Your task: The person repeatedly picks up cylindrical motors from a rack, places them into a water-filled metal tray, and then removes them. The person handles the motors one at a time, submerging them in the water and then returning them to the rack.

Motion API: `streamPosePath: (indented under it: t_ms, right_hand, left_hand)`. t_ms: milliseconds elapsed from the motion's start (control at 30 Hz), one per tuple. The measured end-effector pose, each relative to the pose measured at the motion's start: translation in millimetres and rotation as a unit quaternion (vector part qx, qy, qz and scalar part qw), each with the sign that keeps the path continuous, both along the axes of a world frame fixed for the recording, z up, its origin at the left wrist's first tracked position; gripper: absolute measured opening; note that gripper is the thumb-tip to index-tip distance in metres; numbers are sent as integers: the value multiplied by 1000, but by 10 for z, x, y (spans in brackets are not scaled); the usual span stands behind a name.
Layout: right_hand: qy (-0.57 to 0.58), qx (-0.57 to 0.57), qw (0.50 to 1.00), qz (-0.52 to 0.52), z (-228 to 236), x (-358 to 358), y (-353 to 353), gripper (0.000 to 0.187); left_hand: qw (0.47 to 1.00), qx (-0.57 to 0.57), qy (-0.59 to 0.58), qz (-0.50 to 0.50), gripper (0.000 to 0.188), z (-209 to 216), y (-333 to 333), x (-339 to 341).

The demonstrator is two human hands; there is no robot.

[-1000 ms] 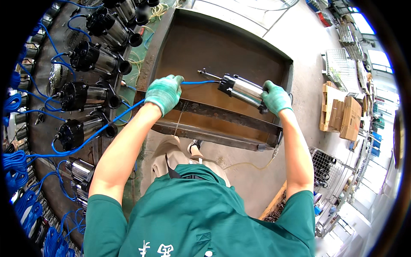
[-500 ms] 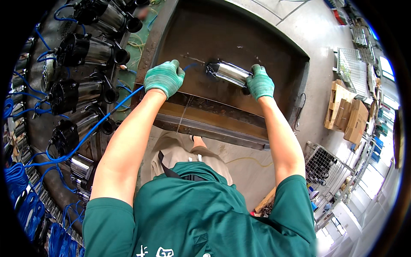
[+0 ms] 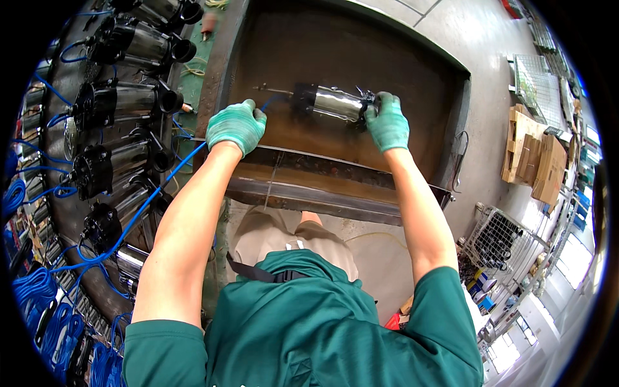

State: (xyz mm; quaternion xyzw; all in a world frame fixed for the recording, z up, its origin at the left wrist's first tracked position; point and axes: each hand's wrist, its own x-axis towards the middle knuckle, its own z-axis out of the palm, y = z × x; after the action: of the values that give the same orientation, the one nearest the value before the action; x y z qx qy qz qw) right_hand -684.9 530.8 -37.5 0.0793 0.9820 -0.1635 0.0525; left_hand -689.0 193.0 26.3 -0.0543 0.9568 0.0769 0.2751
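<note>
Seen from above: a large rusty brown metal tray [image 3: 400,71], with raised walls, filling the upper middle of the view. Beside its left edge, a curved rack [image 3: 68,193] carrying a row of black and silver cylinders [image 3: 122,100], each joined to thin blue hoses. Beyond the right edge of the tray, grey floor with a wooden pallet [image 3: 519,145], cardboard pieces [image 3: 548,168] and a wire basket [image 3: 500,238].

Inside the tray, near its front wall and about halfway between left and right edges, one shiny metal cylinder [image 3: 332,103] with black end caps, lying on its side, a thin rod [image 3: 274,90] sticking out toward the left. Whether resting on the tray bottom or lifted just above it, cannot tell.

Right hand [image 3: 387,122], in a green glove, clenched around the right end of the cylinder, grip firm on the black cap. Left hand [image 3: 235,126], also gloved in green, at the left part of the front wall, fingers curled over the blue hose [image 3: 187,158]; hose running from the cylinder's left end, under this hand, and down toward the rack. How tightly this grip squeezes the hose, cannot tell.
</note>
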Motion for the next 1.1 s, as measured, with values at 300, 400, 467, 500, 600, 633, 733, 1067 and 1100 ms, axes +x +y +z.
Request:
streamPosePath:
  t_ms: [300,400,467,500,600,633,733,1067,1100]
  right_hand:
    - [95,-58,994,-22,297,957,1339,19]
    - [82,-86,991,-56,185,1025,1540,20]
    - [79,-98,988,-89,194,968,1474,25]
    - [59,-78,992,-83,217,956,1436,26]
    - [26,-51,994,-97,190,958,1492,31]
    - [23,-40,993,-105,174,957,1502,32]
    - [3,-24,994,-102,183,933,1476,35]
    - [-14,-35,994,-100,172,928,1509,35]
    - [-17,-36,994,-101,187,936,1506,36]
  left_hand:
    - [1000,-5,21,18,32,-28,22,29]
    - [999,-9,26,18,32,-23,40,17]
    - [999,-13,35,21,32,-13,51,25]
    - [999,-15,39,23,33,-5,52,43]
    - [998,-19,48,21,33,-5,64,53]
    - [998,-18,53,20,33,1,82,47]
    - [997,-25,62,25,33,-8,81,69]
    - [996,-37,69,35,32,-8,106,75]
    - [996,-35,72,36,32,-32,97,79]
